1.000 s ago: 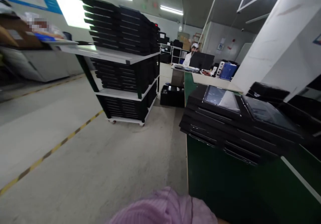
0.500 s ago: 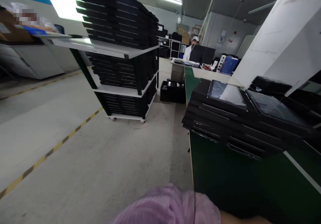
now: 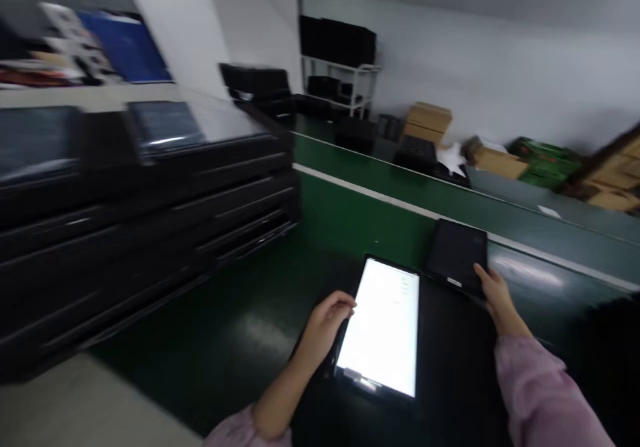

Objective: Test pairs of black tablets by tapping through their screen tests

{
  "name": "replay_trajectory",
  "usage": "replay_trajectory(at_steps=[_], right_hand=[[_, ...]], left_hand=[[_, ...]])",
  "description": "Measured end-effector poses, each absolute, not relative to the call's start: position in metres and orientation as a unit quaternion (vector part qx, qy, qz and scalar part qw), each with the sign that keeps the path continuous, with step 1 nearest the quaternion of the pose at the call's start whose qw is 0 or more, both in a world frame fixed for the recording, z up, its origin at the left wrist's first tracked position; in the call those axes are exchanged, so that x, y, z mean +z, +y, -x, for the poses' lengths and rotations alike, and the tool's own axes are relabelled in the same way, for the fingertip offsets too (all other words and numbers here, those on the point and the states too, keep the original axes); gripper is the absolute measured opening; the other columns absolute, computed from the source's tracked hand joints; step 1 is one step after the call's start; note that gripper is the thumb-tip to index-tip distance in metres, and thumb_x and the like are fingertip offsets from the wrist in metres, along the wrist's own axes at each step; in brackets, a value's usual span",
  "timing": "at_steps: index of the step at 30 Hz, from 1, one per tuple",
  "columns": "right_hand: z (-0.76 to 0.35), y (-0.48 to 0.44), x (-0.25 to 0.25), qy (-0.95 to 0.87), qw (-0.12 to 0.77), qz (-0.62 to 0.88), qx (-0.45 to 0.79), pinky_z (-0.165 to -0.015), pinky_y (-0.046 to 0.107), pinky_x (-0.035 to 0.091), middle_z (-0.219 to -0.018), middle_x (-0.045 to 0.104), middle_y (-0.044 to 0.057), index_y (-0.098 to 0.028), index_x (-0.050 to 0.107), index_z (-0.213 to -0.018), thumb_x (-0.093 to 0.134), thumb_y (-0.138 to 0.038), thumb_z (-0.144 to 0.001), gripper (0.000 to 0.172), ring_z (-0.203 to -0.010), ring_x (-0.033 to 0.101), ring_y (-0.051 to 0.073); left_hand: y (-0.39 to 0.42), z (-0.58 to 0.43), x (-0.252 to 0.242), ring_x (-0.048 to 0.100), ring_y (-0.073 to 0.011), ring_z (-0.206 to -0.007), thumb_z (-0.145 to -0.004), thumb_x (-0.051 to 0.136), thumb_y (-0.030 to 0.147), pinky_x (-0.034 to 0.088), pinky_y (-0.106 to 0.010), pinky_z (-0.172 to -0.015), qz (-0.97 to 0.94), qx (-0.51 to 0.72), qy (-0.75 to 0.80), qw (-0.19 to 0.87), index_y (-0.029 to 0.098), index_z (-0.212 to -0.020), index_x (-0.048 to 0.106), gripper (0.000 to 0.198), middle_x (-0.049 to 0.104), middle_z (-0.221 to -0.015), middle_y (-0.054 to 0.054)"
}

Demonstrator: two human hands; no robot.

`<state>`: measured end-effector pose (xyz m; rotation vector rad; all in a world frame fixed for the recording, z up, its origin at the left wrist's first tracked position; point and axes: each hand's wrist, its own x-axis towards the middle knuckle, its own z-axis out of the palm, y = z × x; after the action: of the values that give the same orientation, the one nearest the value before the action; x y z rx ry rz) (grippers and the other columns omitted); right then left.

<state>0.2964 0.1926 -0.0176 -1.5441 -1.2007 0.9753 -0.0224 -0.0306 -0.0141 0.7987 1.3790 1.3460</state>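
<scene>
Left hand point(image 3: 327, 323) curled at edge of lit tablet point(image 3: 385, 327), grip unclear; right hand point(image 3: 495, 297) clamped on lower edge of dark tablet point(image 3: 456, 257); hands apart. Green workbench point(image 3: 350, 233), stacked black trays point(image 3: 150, 200) alongside.

The one head-worn camera looks forward and down from above the person, tilted so the far edge of the green surface point(image 3: 320, 223) falls toward the right of the frame. It sits close above the left hand point(image 3: 327, 323) and right hand point(image 3: 500, 297), with stacked black trays point(image 3: 150, 193) filling the near left and a pale wall point(image 3: 500, 53) far ahead.
</scene>
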Motion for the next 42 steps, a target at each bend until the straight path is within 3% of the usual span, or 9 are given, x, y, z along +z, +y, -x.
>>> replay_trajectory(at_steps=[6, 10, 15, 21, 27, 31, 34, 37, 42], right_hand=[[-0.323, 0.223, -0.038, -0.439, 0.433, 0.654, 0.438, -0.094, 0.045, 0.063, -0.131, 0.068, 0.010, -0.019, 0.066, -0.132, 0.069, -0.044, -0.102, 0.039, -0.111, 0.070, 0.023], [-0.320, 0.244, -0.049, -0.445, 0.420, 0.654, 0.445, -0.092, 0.043, 0.064, -0.128, 0.069, 0.009, -0.018, 0.066, -0.130, 0.070, -0.044, -0.102, 0.038, -0.108, 0.071, 0.022], [-0.327, 0.247, -0.058, -0.464, 0.385, 0.685, 0.408, -0.093, 0.044, 0.063, -0.130, 0.069, 0.010, -0.018, 0.066, -0.131, 0.070, -0.043, -0.102, 0.039, -0.110, 0.070, 0.023], [-0.325, 0.233, -0.044, -0.522, 0.335, 0.724, 0.301, -0.099, 0.048, 0.061, -0.134, 0.067, 0.010, -0.019, 0.065, -0.133, 0.070, -0.046, -0.101, 0.042, -0.116, 0.069, 0.025], [-0.313, 0.201, -0.009, -0.603, 0.347, 0.702, 0.152, -0.118, 0.066, 0.043, -0.134, 0.067, 0.018, -0.016, 0.070, -0.124, 0.069, -0.044, -0.097, 0.039, -0.128, 0.063, 0.035], [-0.295, 0.117, 0.010, -0.685, 0.363, 0.621, 0.113, -0.108, 0.056, 0.056, -0.122, 0.073, 0.012, -0.026, 0.074, -0.118, 0.059, -0.048, -0.099, 0.032, -0.114, 0.070, 0.031], [-0.279, 0.043, 0.012, -0.824, 0.374, 0.411, 0.107, -0.102, 0.046, 0.060, -0.111, 0.075, 0.007, -0.030, 0.076, -0.107, 0.059, -0.024, -0.100, 0.020, -0.121, 0.069, 0.027], [-0.267, -0.010, 0.008, -0.891, 0.322, 0.287, 0.144, -0.097, 0.040, 0.062, -0.119, 0.073, 0.009, -0.027, 0.078, -0.108, 0.057, -0.014, -0.097, 0.027, -0.133, 0.062, 0.027], [-0.261, -0.041, 0.000, -0.912, 0.260, 0.278, 0.153, -0.109, 0.047, 0.056, -0.133, 0.072, 0.007, -0.027, 0.081, -0.104, 0.057, -0.015, -0.097, 0.028, -0.149, 0.048, 0.031]], left_hand=[[-0.036, 0.029, -0.028, 0.062, -0.0227, -0.079, -0.080, 0.076, 0.047, 0.051, -0.031, -0.075, -0.341, 0.537, 0.612, 0.470, 0.024, -0.077, 0.076, 0.023, 0.068, -0.077, -0.002], [-0.036, 0.037, -0.039, 0.063, -0.0240, -0.083, -0.074, 0.085, 0.049, 0.054, -0.030, -0.077, -0.323, 0.527, 0.636, 0.463, 0.023, -0.073, 0.077, 0.028, 0.070, -0.082, -0.004], [-0.030, 0.036, -0.033, 0.059, -0.0213, -0.077, -0.067, 0.088, 0.047, 0.053, -0.029, -0.068, -0.292, 0.526, 0.659, 0.451, 0.023, -0.068, 0.075, 0.028, 0.070, -0.086, -0.003], [-0.029, 0.023, -0.019, 0.056, -0.0173, -0.068, -0.077, 0.082, 0.040, 0.050, -0.030, -0.067, -0.303, 0.556, 0.621, 0.463, 0.021, -0.072, 0.075, 0.021, 0.069, -0.080, -0.003], [-0.031, 0.019, -0.024, 0.067, -0.0252, -0.103, -0.081, 0.081, 0.036, 0.051, -0.036, -0.097, -0.273, 0.614, 0.588, 0.450, 0.021, -0.075, 0.075, 0.017, 0.072, -0.098, -0.007], [-0.038, 0.006, -0.023, 0.065, -0.0319, -0.121, -0.084, 0.079, 0.044, 0.050, -0.043, -0.107, -0.234, 0.641, 0.542, 0.491, 0.020, -0.082, 0.076, 0.024, 0.073, -0.116, -0.011], [-0.047, -0.009, -0.021, 0.062, -0.0346, -0.131, -0.089, 0.074, 0.052, 0.047, -0.048, -0.115, -0.216, 0.663, 0.495, 0.519, 0.021, -0.092, 0.078, 0.032, 0.072, -0.126, -0.013], [-0.055, -0.018, -0.020, 0.060, -0.0340, -0.136, -0.093, 0.070, 0.053, 0.044, -0.049, -0.120, -0.219, 0.667, 0.462, 0.542, 0.022, -0.097, 0.079, 0.032, 0.072, -0.131, -0.012], [-0.052, -0.009, -0.014, 0.064, -0.0323, -0.131, -0.089, 0.076, 0.052, 0.046, -0.048, -0.122, -0.180, 0.683, 0.456, 0.542, 0.021, -0.094, 0.082, 0.032, 0.076, -0.117, -0.011]])
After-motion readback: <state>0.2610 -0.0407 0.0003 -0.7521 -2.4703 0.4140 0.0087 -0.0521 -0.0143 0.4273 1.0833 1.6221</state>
